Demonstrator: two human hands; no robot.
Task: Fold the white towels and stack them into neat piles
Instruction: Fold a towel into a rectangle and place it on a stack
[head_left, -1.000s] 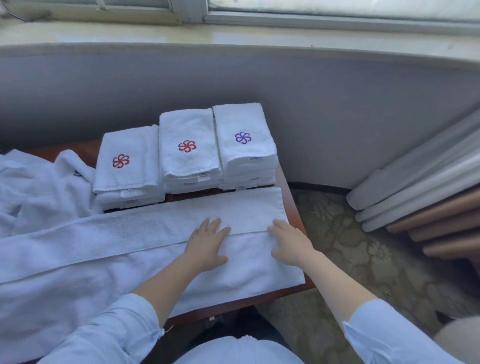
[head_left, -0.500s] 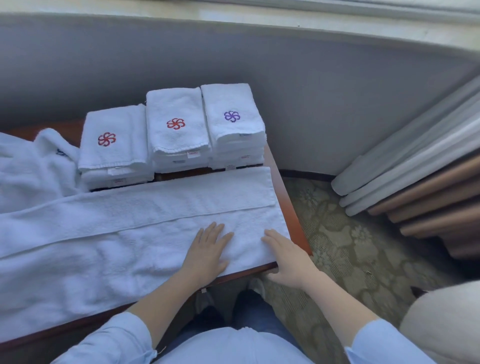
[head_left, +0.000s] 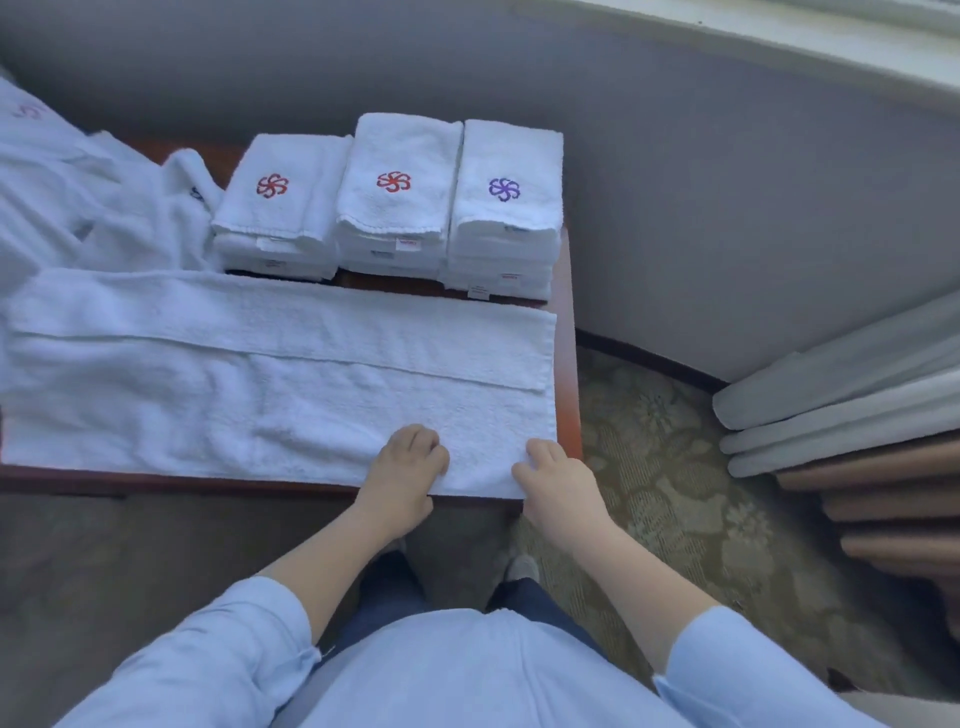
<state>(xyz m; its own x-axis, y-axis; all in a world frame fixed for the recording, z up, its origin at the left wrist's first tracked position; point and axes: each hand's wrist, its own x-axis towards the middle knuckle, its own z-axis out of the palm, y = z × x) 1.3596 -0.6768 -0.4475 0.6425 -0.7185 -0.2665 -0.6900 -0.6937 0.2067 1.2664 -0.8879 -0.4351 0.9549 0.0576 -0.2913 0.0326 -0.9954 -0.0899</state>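
Observation:
A long white towel (head_left: 270, 379) lies spread along the wooden table (head_left: 569, 395), its far long edge folded over toward me. My left hand (head_left: 405, 467) grips the towel's near edge with curled fingers. My right hand (head_left: 556, 480) pinches the near right corner of the same towel. Behind it stand three piles of folded white towels: the left pile (head_left: 283, 208) and middle pile (head_left: 400, 192) show red flower logos, the right pile (head_left: 506, 202) a purple one.
A heap of unfolded white towels (head_left: 88, 208) covers the table's left end. A grey wall runs behind the table. Rolled curtains (head_left: 852, 410) hang at the right above patterned carpet (head_left: 670, 467). My shoes show below the table's front edge.
Both hands slid from the towel's middle back to its near edge, and their flat fingers curled onto it. The camera tilted further down.

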